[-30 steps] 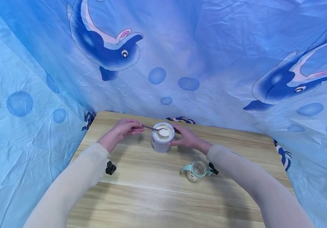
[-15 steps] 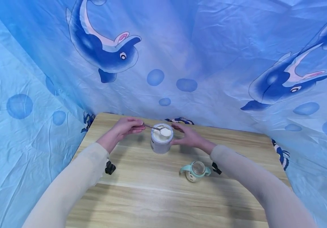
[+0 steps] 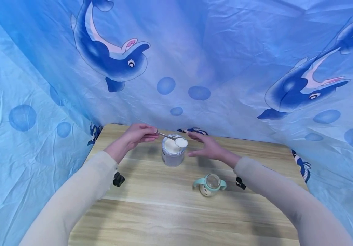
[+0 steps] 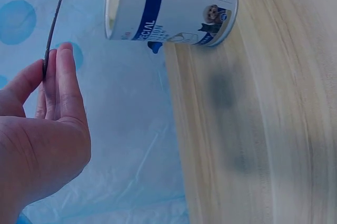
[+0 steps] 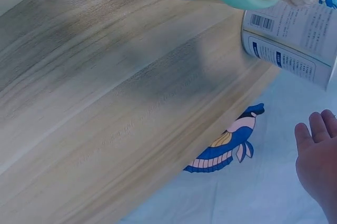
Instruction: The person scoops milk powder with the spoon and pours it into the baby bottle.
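Note:
My left hand (image 3: 139, 135) pinches the handle end of a metal spoon (image 3: 165, 135) between thumb and fingers. A heap of white powder (image 3: 181, 142) fills the spoon's bowl, which is over the right rim of an open can (image 3: 172, 159). More pale powder shows inside that can, and in the left wrist view its printed label (image 4: 184, 8) has a blue band. Just right of the can, my right hand (image 3: 207, 147) is held with fingers spread, apart from it and holding nothing. Closer to me stands a clear bottle with mint-green handles (image 3: 207, 189), its top open.
The wooden table (image 3: 151, 212) ends at a blue dolphin-print cloth (image 3: 176, 68) behind it and at the sides. A dark wrist mount (image 3: 118, 179) sits at the left cuff, another dark piece (image 3: 241, 182) at the right cuff.
My right hand has let go of the can and moved away to the right. The loaded spoon has risen slightly and shifted rightward, from over the can's middle to its right rim.

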`<state>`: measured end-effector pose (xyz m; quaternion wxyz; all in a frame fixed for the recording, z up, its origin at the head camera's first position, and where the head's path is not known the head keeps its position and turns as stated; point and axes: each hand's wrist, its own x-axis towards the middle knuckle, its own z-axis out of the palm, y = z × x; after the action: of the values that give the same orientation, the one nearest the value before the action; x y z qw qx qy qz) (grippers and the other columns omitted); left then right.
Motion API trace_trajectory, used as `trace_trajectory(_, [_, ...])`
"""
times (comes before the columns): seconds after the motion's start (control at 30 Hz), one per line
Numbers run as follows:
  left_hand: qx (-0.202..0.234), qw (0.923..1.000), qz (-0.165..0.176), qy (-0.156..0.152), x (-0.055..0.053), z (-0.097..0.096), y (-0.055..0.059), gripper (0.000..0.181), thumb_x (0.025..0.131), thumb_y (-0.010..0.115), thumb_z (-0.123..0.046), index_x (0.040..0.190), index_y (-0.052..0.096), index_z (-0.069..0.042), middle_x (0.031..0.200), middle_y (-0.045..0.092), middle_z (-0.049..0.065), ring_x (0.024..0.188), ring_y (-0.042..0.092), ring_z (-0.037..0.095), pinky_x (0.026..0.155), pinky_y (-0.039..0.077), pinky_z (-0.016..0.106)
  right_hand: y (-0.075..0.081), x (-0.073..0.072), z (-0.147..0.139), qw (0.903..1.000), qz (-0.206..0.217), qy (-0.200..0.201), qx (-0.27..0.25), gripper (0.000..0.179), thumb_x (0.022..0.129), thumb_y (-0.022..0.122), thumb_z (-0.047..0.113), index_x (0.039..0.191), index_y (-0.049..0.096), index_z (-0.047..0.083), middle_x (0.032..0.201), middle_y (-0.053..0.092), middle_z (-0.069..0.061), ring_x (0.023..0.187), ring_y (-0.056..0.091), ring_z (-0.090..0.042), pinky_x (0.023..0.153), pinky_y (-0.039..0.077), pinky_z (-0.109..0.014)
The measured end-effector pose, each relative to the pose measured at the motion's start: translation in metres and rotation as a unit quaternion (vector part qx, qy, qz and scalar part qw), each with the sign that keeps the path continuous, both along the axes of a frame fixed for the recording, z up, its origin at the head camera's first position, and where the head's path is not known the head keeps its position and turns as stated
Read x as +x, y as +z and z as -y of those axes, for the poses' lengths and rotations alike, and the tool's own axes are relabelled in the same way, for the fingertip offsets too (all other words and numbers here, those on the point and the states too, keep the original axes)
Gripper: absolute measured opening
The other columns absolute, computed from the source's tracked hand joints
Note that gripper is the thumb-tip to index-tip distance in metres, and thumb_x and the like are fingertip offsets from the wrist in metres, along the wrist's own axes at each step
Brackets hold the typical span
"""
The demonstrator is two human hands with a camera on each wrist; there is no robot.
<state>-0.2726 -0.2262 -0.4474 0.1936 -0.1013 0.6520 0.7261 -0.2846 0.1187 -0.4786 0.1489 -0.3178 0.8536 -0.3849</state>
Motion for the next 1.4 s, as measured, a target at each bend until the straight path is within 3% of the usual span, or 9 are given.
trace_trajectory(0.13, [-0.009, 0.9999, -0.001, -0.005, 0.001, -0.004, 0.009, 0.048, 0.104, 0.069, -0.004, 0.146, 0.052, 0.012, 0.1, 0.079, 0.01, 0.101, 0.079, 0.022, 0.093, 0.065, 0.031, 0.006, 0.006, -0.008, 0.9999, -0.004, -0.007, -0.007, 0.095, 0.086, 0.094, 0.027, 0.165, 0.042, 0.015, 0.166, 0.046, -0.009, 0.152, 0.045, -0.03, 0.126, 0.04, -0.047])
trace_trajectory(0.47, [-0.015, 0.9995, -0.005, -0.027, -0.001, -0.013, 0.022, 0.048, 0.104, 0.07, -0.005, 0.146, 0.053, 0.011, 0.103, 0.079, 0.011, 0.098, 0.079, 0.02, 0.095, 0.064, 0.032, 0.014, 0.023, -0.033, 0.9988, -0.009, -0.028, -0.039, 0.092, 0.087, 0.093, 0.02, 0.164, 0.043, 0.013, 0.167, 0.045, -0.007, 0.153, 0.044, -0.032, 0.126, 0.039, -0.054])
trace_trajectory(0.7, [-0.009, 0.9988, -0.02, -0.043, 0.001, -0.027, 0.027, 0.045, 0.104, 0.07, -0.003, 0.143, 0.055, 0.013, 0.102, 0.079, 0.013, 0.093, 0.08, 0.02, 0.097, 0.064, 0.036, 0.018, 0.033, -0.054, 0.9979, -0.007, -0.037, -0.053, 0.094, 0.088, 0.092, 0.024, 0.166, 0.04, 0.02, 0.169, 0.042, -0.003, 0.155, 0.041, -0.031, 0.128, 0.037, -0.053])
trace_trajectory(0.9, [-0.013, 0.9978, -0.024, -0.061, 0.002, -0.042, 0.033, 0.043, 0.103, 0.07, -0.003, 0.141, 0.057, 0.012, 0.106, 0.079, 0.015, 0.094, 0.079, 0.02, 0.109, 0.056, 0.045, 0.021, 0.043, -0.07, 0.9977, -0.016, -0.028, -0.06, 0.098, 0.087, 0.093, 0.025, 0.167, 0.037, 0.015, 0.171, 0.039, -0.006, 0.156, 0.039, -0.033, 0.13, 0.032, -0.055])
trace_trajectory(1.1, [-0.022, 0.9965, -0.023, -0.077, 0.0, -0.057, 0.035, 0.036, 0.103, 0.07, -0.004, 0.136, 0.062, 0.009, 0.109, 0.078, 0.016, 0.096, 0.079, 0.022, 0.107, 0.059, 0.043, 0.016, 0.056, -0.084, 0.9973, -0.024, -0.04, -0.057, 0.102, 0.084, 0.095, 0.027, 0.166, 0.038, 0.01, 0.17, 0.039, -0.008, 0.155, 0.039, -0.034, 0.129, 0.033, -0.051])
trace_trajectory(1.4, [-0.03, 0.9948, -0.016, -0.096, -0.001, -0.074, 0.036, 0.034, 0.104, 0.07, -0.005, 0.135, 0.064, 0.009, 0.111, 0.078, 0.017, 0.097, 0.079, 0.022, 0.096, 0.065, 0.036, 0.002, 0.081, -0.1, 0.9937, -0.03, -0.055, -0.093, 0.102, 0.082, 0.095, 0.016, 0.165, 0.036, 0.002, 0.168, 0.04, -0.017, 0.153, 0.04, -0.039, 0.127, 0.035, -0.044])
